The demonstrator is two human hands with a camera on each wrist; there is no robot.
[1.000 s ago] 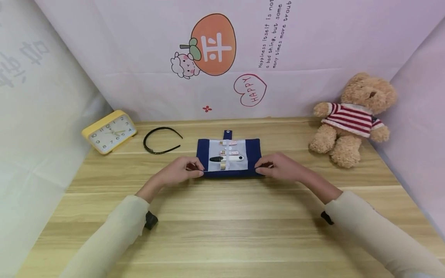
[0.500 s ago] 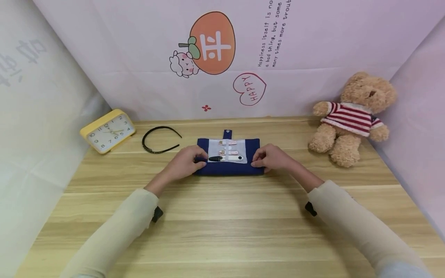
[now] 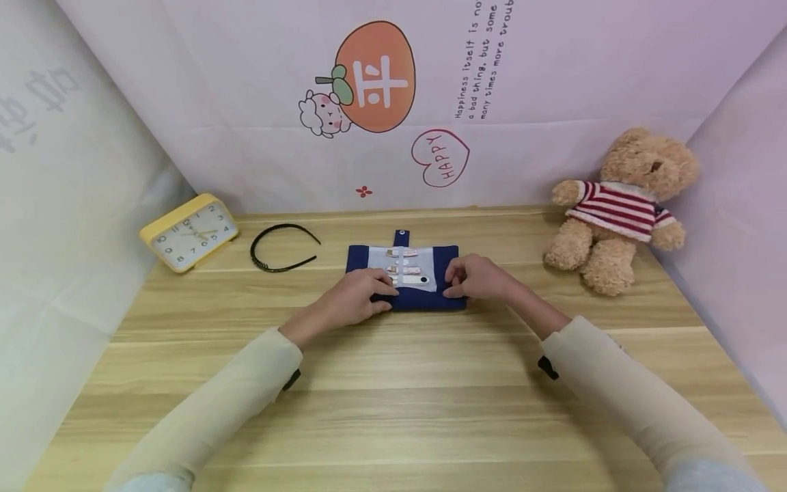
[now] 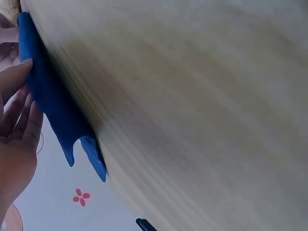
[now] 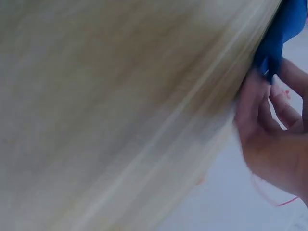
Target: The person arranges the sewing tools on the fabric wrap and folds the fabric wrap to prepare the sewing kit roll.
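Note:
A navy fold-up fabric case lies on the table, its front edge turned up over the pale inner lining. Under a clear band inside are slim pieces with red-and-white print and a white tool, whose black end is hidden by my left hand. My left hand holds the folded front edge left of its middle, thumb on the near face and fingers over the top. At the right end of that fold, my right hand pinches the corner between thumb and fingers. A snap strap sticks out at the back.
A black headband lies left of the case, beside a yellow alarm clock. On the right, a teddy bear in a striped shirt leans where the printed back wall meets the side wall.
The front edge of the case has been folded back over the lower lining. My left hand has slid right from the left corner along the fold; the right hand stays at its corner.

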